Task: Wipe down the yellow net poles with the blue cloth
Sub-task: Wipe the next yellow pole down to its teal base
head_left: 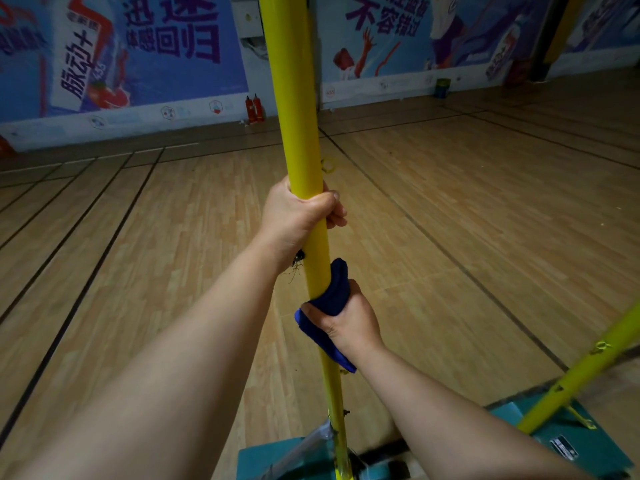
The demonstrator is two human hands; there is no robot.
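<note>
The left wall banner carries "脉动+" on a pictured bottle and large purple "迅速" and "回归". The right wall banner reads "不容错过".

The scene is dimly lit overall, with the brightest patch thrown on the wooden floor around the middle of the view. A strong falloff into darkness is seen at the corners and edges. A soft sheen is carried down the yellow pole, so light is perhaps cast from above. Straight floor lines are bowed outward by the wide-angle lens. The wall banners are rendered soft and slightly smeared, while the forearms stay fairly sharp.
</note>
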